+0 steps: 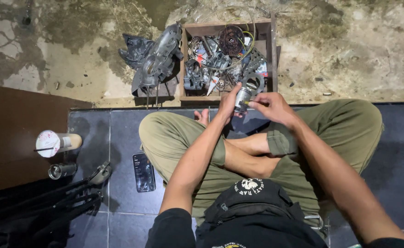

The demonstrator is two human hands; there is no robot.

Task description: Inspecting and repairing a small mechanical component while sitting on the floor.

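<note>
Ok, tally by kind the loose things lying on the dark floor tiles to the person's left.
Lidded cup with straw: 1
Small metal cylinder: 1
Phone: 1
Metal lever part: 1
Total: 4
The left hand holds another small metal cylinder; it is off the tiles, so not counted.

A rough repair workshop: stained concrete floor [73,55], a wooden crate [273,55] of engine parts [216,59], metal casing [158,57].

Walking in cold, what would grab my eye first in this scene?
Probably the two hands at the centre: the left hand grips a small metal cylinder while the right hand works at its side. Just beyond them, a wooden crate full of tangled engine parts sits on the concrete, with a grey engine casing leaning beside it.
</note>
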